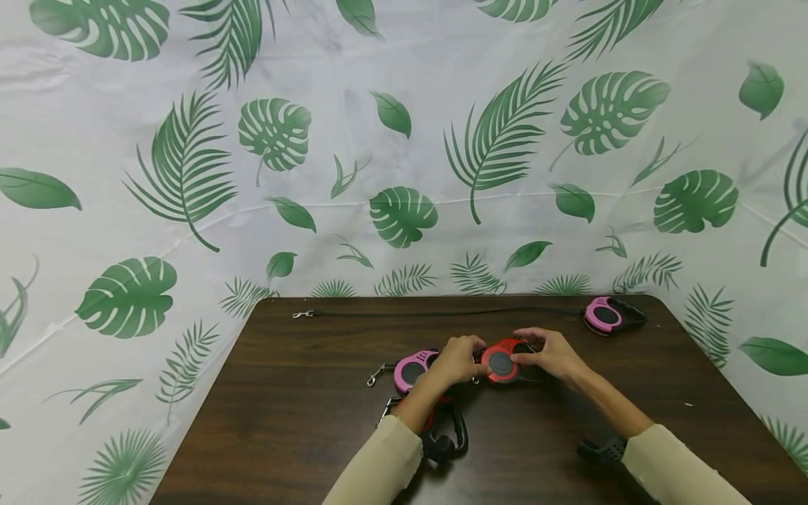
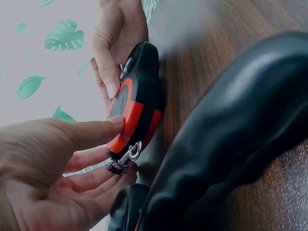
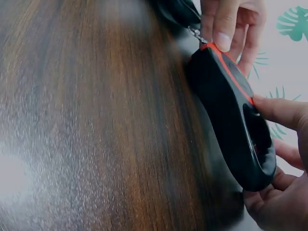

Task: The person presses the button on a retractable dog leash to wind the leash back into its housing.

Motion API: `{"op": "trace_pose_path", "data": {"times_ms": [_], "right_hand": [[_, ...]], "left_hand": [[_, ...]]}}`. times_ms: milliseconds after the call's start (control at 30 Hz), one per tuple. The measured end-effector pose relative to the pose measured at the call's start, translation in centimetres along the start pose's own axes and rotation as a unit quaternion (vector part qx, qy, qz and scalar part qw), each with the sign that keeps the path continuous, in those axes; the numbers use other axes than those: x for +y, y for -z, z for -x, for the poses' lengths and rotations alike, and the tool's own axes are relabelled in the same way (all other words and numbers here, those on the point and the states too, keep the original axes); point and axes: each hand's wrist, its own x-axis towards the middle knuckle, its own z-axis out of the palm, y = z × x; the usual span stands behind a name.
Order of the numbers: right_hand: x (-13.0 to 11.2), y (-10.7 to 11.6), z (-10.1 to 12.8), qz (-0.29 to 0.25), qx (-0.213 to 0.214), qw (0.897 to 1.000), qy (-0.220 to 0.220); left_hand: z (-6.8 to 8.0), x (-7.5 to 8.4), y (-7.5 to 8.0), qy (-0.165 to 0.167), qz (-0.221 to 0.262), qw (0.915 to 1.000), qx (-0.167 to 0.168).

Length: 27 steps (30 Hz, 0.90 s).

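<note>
A red-and-black retractable leash [image 1: 503, 362] is held on the dark wood-grain table [image 1: 303, 421], near its middle, between both hands. The right hand [image 1: 554, 354] is wrapped round the handle end, fingers curled through the grip opening, thumb laid along the casing. The left hand [image 1: 456, 359] is closed at the opposite end, where the small metal clip [image 2: 127, 155] at the leash's outlet is pinched between fingertips, the thumb pressed against the red face.

Step in hand, as judged: the clip has been taken up at the outlet while the body is steadied. The next move would call for a firm hold on the handle and a straight pull on the clip, away from the casing.

Materials: the casing is hard, glossy plastic, a rounded teardrop with a grey disc at centre. The table surface is smooth and faintly reflective.

Just left of the gripped clip a pink leash [image 1: 412, 368] is lying flat. Nearer the person, under the left forearm, a black handle [image 1: 449, 438] is seen. Well beyond the right hand, at the far edge, a second pink leash [image 1: 604, 315] is placed, its black cord [image 1: 442, 313] run out leftward to a metal snap [image 1: 302, 314]. A leaf-printed cloth [image 1: 404, 140] is hung behind.
</note>
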Motion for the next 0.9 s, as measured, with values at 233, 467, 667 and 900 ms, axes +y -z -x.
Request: {"op": "trace_pose_path", "data": {"times_ms": [233, 467, 667, 900], "right_hand": [[-0.2, 0.0, -0.2, 0.044, 0.017, 0.999, 0.011], [-0.6, 0.3, 0.0, 0.076, 0.005, 0.997, 0.014], [-0.3, 1.2, -0.1, 0.092, -0.003, 0.995, 0.025], [0.4, 3.0, 0.3, 0.078, 0.003, 0.995, 0.063]], "left_hand": [[0.0, 0.1, 0.1, 0.005, 0.009, 0.9999, -0.012], [0.0, -0.1, 0.2, 0.006, 0.008, 0.9998, -0.018], [0.3, -0.5, 0.8, -0.016, 0.013, 0.9998, 0.000], [1.1, -2.0, 2.2, -0.035, 0.016, 0.9984, 0.040]]}}
